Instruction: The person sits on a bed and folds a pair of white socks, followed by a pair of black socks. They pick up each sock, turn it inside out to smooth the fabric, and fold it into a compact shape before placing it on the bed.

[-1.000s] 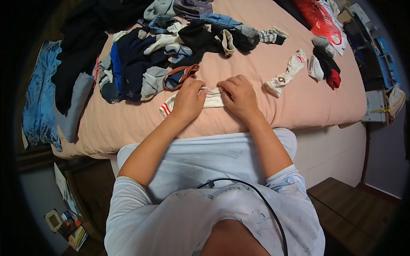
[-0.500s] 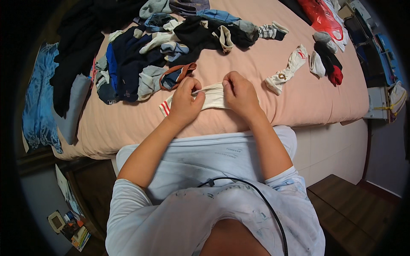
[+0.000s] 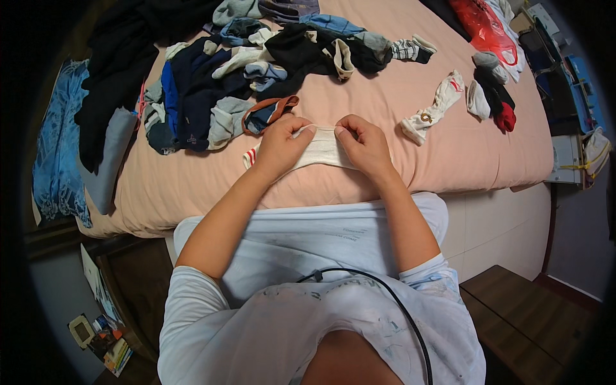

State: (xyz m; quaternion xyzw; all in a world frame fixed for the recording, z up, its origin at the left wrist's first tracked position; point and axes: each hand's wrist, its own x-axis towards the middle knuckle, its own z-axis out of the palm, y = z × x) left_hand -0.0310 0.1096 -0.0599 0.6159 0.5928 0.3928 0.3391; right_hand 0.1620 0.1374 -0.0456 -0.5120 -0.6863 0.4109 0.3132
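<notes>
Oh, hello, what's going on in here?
A person is holding a white sock with red stripes between the fingers of the left hand and right hand, just over the near side of a bed. The striped end sticks out past the left hand. Another white sock lies by itself to the right, with a small dark bunch beyond it. A jumbled pile of clothes spreads across the bed's left and far side.

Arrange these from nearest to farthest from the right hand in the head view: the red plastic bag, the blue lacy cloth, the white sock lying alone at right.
From the right hand:
1. White sock: to its right.
2. Red plastic bag: upper right corner.
3. Blue lacy cloth: far left side.
</notes>
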